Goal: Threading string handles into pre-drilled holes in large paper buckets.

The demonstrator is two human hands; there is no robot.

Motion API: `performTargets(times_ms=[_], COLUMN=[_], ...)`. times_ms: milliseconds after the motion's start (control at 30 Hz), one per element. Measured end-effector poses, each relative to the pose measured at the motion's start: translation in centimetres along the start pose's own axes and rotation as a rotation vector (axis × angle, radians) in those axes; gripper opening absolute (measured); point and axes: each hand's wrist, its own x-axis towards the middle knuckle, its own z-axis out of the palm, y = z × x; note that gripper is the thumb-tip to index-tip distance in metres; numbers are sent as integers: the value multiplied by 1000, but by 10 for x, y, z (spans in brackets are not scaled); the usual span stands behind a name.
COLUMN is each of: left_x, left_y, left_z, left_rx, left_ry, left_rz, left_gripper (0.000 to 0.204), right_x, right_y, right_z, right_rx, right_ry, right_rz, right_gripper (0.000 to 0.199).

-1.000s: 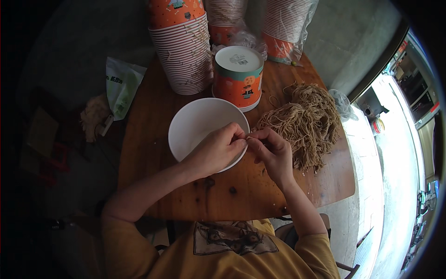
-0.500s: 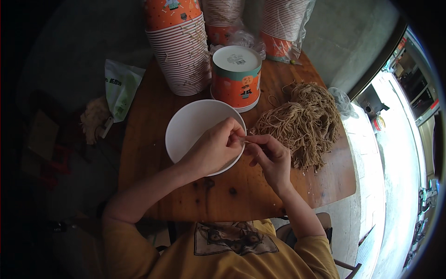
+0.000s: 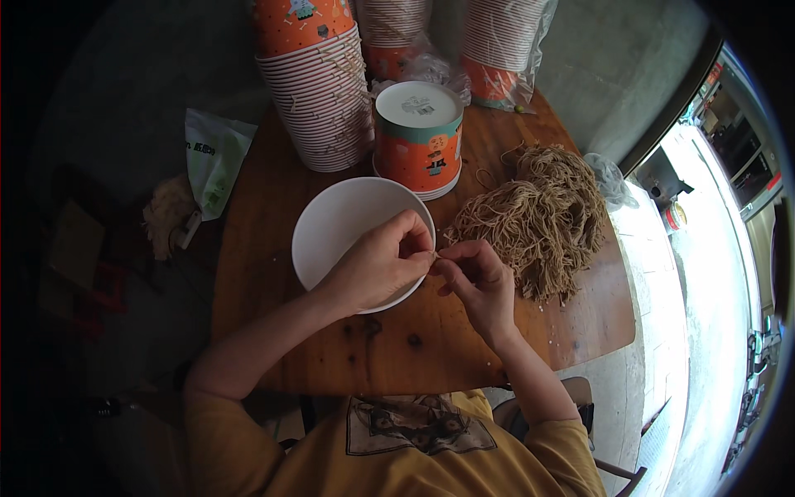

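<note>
A white paper bucket (image 3: 331, 224) stands on the table in front of me, its open mouth facing up. My left hand (image 3: 385, 263) reaches over that mouth, fingers closed in a pinch at the right rim. Just outside the rim, my right hand (image 3: 480, 286) pinches with thumb and forefinger, its tips almost touching the left ones. Between them shows a short bit of tan paper cord (image 3: 436, 255); its ends are hidden by the fingers. Right of my hands lies a loose tangled heap of the same tan cord (image 3: 546, 219).
An upside-down orange and green paper bucket (image 3: 418, 141) stands behind. A tall stack of nested buckets (image 3: 319, 99), cords along its side, rises at the back left. Plastic-wrapped stacks (image 3: 497, 50) stand farther back. The wooden table (image 3: 281, 356) has rounded edges; a white-green bag (image 3: 217, 157) is to the left.
Both hands stay at the right rim, with only slight finger movement on the cord. The whole view has shifted slightly; the bucket and the heap look otherwise the same.
</note>
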Motion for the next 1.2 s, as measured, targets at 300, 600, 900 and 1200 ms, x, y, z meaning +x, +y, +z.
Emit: performTargets(times_ms=[300, 600, 900, 1200], left_x=[-4, -5, -3, -3], left_y=[8, 8, 8, 5], left_z=[4, 6, 4, -1], left_rx=[177, 340, 244, 243], left_ry=[57, 123, 122, 112], left_rz=[91, 203, 134, 112], left_gripper=[6, 8, 8, 12], right_x=[-1, -4, -5, -7], right_y=[3, 2, 2, 4], right_z=[-2, -2, -2, -2], right_rx=[-31, 58, 19, -239], right_ry=[-31, -47, -60, -77], right_rz=[15, 76, 91, -8], right_gripper=[13, 14, 13, 11])
